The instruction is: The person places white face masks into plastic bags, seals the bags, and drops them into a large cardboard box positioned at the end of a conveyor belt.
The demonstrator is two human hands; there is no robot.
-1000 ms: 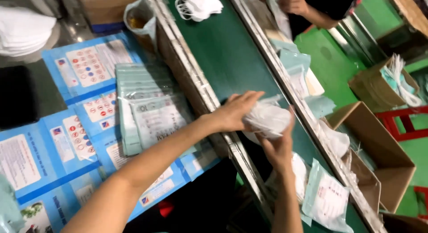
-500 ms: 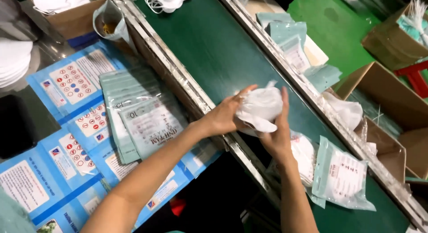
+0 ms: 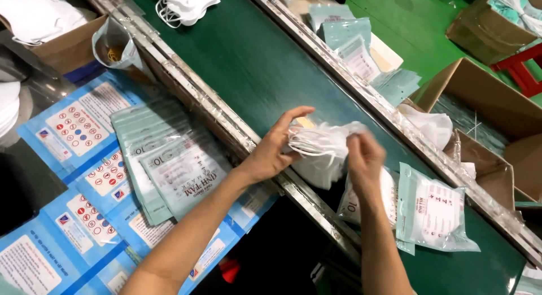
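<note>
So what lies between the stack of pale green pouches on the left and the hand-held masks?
Head view: only the belt's plastic-wrapped metal side rail separates the pouches from the white masks.

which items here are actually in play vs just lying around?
In play:
- left hand and right hand, both gripping the stack of white masks
- filled mask pouches on the green conveyor belt

Lying about:
- empty pouch pile
- blue leaflets
- cardboard boxes
- mask pile up-belt

Left of our left hand [image 3: 270, 154] we see pale green pouches [image 3: 164, 159] stacked on blue leaflets [image 3: 68, 159]; right of our right hand [image 3: 366, 158], a sealed pouch [image 3: 435, 216].
</note>
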